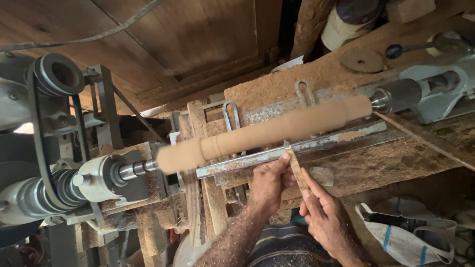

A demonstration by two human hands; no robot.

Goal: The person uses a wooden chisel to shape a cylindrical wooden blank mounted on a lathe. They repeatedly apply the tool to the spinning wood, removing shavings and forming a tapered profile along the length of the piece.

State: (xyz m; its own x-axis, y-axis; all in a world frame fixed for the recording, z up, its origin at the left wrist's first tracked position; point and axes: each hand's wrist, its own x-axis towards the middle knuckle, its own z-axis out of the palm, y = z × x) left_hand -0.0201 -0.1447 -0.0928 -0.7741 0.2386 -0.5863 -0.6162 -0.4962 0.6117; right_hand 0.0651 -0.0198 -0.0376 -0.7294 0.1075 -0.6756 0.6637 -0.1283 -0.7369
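Nearby: belt pulleys (54,74), cloth bag (405,240).

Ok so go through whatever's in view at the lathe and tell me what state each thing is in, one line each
Wooden workpiece: mounted between the lathe's two ends, blurred as if spinning, partly shaped.
Chisel: held in both hands, tip on the tool rest.
Tool rest: rusty metal bar, lying along the workpiece.
Left hand: closed on the chisel near the rest.
Right hand: gripping the chisel lower down.
Drive belt: looped over the pulleys.
Lathe bed: covered in sawdust.
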